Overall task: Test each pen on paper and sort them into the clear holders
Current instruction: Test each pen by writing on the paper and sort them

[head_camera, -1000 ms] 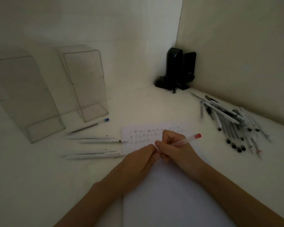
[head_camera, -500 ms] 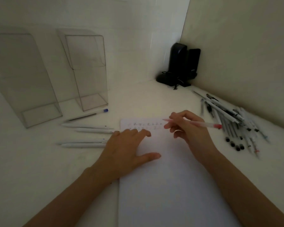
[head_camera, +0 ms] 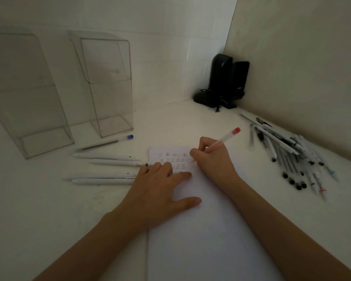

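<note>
Now the right hand (head_camera: 212,161) grips the red-capped pen (head_camera: 221,141), tip on the paper (head_camera: 201,230); the left hand (head_camera: 160,191) lies flat, fingers (head_camera: 182,175) spread, pinning the sheet.

Red-capped pen (head_camera: 221,141): clear barrel, tilted, tip down on paper (head_camera: 201,230), pinched in right-hand fingers (head_camera: 199,152). Paper: white sheet, flat on worktop (head_camera: 39,220), 3 rows of small marks just left of those fingers. 2 clear holders (head_camera: 107,86), upright and empty, far left of them. 5 pens (head_camera: 109,159) lie flat left of the left-hand fingers (head_camera: 166,169). Loose pen pile (head_camera: 288,151) right of the writing fingers.
</note>
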A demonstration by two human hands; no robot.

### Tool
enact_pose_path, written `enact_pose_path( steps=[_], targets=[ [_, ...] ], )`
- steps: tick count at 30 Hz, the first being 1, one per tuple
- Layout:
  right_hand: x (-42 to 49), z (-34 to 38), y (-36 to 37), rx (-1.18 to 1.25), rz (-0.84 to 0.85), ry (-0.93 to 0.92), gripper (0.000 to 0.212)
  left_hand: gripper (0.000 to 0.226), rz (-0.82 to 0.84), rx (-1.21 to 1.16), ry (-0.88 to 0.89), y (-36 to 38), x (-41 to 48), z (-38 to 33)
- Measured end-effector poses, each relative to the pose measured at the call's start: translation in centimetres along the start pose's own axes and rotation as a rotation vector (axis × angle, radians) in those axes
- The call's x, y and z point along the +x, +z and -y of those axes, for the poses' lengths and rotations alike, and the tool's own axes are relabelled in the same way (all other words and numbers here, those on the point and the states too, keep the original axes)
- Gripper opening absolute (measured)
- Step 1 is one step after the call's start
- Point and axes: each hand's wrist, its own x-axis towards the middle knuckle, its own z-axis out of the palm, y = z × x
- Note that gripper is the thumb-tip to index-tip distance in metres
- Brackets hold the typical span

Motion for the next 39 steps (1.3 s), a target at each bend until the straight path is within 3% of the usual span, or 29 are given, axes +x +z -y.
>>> enact_pose_path(
  steps=[18, 24, 28, 31, 39],
  targets=[
    [-0.1, 0.0, 0.2, -0.063, 0.073, -0.037, 0.031, 0.085, 0.003, -0.013, -0.003, -0.2, 0.1, 0.0],
    [0.0, 0.0, 0.0, 0.005, -0.005, -0.026, 0.029, 0.072, -0.041, -0.059, 0.029, 0.0, 0.0, 0.3],
    [-0.1, 0.3, -0.2, 0.108, -0.045, -0.020, 0.029, 0.034, -0.152, -0.372, -0.055, -0.3, 0.4, -0.1],
    [-0.7, 1.2, -0.6, 0.267, 0.034, -0.027, 0.031, 0.030, -0.180, -0.582, -0.186, -0.4, 0.9, 0.0],
    [-2.4, 3.7, -0.5, 0.456, 0.187, -0.096, 0.030, 0.018, -0.194, -0.677, -0.142, -1.0, 0.8, 0.0]
  ],
)
